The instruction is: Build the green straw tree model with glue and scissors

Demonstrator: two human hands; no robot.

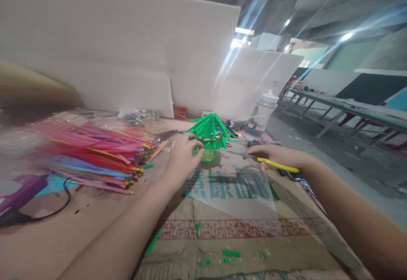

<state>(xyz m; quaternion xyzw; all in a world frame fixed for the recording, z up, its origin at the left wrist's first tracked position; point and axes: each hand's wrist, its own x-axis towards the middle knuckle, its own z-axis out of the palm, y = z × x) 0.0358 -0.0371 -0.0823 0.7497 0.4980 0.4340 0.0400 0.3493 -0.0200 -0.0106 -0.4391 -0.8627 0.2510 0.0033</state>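
A green cone-shaped structure of pipe cleaners (212, 129), like a small roof with spread strands, stands in the middle of the work surface. Beneath it shows a round, see-through green piece (209, 156). My left hand (186, 152) is at its left side, with fingers curled and fingertips against the lower edge. On the right, my right hand (270, 152) is closed around pliers (276, 164) with a yellow handle; their grey jaws point left toward the green structure. Part of the grip is hidden, and the tips are blurred.
A bundle of coloured pipe cleaners (101, 152) lies at left, near a purple glue gun (23, 197) with a black cord. Green offcuts (231, 253) dot the printed cardboard (178, 212). A clear bottle (265, 110) stands behind, before white boards (127, 38).
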